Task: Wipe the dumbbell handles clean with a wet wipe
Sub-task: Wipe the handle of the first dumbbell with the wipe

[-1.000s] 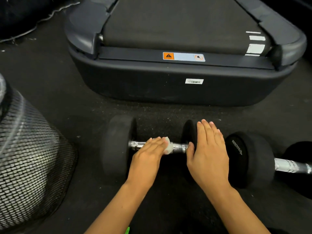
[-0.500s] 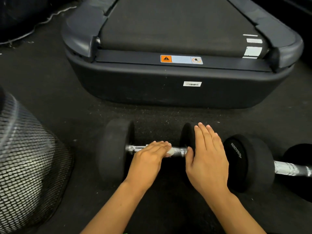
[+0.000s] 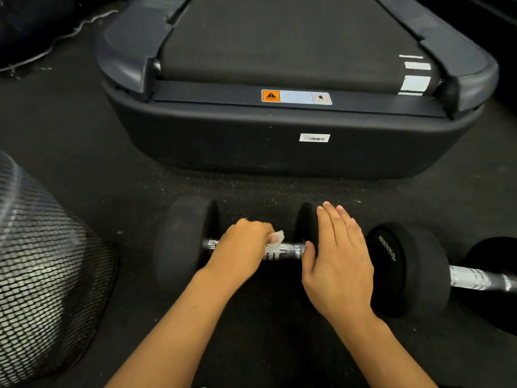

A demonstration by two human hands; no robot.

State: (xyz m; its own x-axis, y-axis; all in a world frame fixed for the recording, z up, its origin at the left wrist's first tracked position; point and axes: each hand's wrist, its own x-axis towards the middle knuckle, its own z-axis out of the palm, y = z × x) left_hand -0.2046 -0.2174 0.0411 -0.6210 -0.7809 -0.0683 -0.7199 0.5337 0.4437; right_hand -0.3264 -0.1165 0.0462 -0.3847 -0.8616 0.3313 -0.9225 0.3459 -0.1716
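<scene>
Near dumbbell (image 3: 184,247): lies on the floor (image 3: 84,169) just in front of the treadmill (image 3: 279,152).
Left hand (image 3: 240,250): grip curled over the dumbbell's metal handle (image 3: 285,251), pinching a white wet wipe (image 3: 277,236) against it.
Right hand (image 3: 340,261): grip flat, fingers straight and together, resting on the dumbbell's right weight.
2nd dumbbell (image 3: 414,270): just right of that hand.
Mesh bin (image 3: 42,264): well left of the near dumbbell.

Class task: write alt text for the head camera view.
A left hand holds a white wet wipe on a dumbbell's metal handle while the open right hand steadies its weight. A second dumbbell and a treadmill are nearby.
</scene>
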